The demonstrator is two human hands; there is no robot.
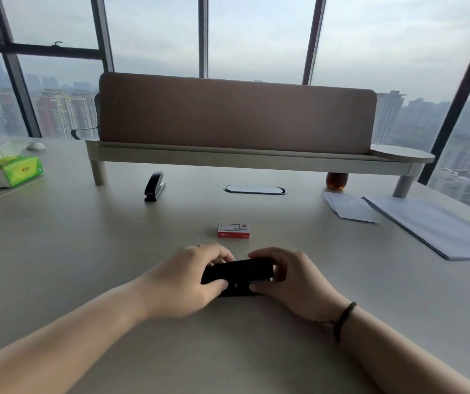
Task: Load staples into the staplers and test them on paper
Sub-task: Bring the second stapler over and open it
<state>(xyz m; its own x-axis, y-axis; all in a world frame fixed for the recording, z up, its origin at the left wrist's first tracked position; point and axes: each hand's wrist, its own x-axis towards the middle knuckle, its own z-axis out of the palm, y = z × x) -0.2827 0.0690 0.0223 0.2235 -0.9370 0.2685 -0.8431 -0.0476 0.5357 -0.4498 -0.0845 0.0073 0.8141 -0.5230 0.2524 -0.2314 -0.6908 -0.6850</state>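
Observation:
A black stapler point(238, 273) lies crosswise on the desk point(85, 251) right in front of me. My left hand point(188, 282) grips its left end and my right hand point(293, 280) grips its right end; fingers hide both ends. A small red and white staple box point(233, 230) lies shut just beyond my hands. A second black stapler point(154, 185) stands further back on the left, untouched. Sheets of white paper point(432, 226) lie at the right.
A raised shelf with a brown divider panel point(236, 115) crosses the back of the desk. A green tissue pack point(12, 170) sits far left, a cable grommet point(255, 189) mid-desk, a smaller paper stack point(350, 207) and a dark red object point(336, 180) under the shelf at right.

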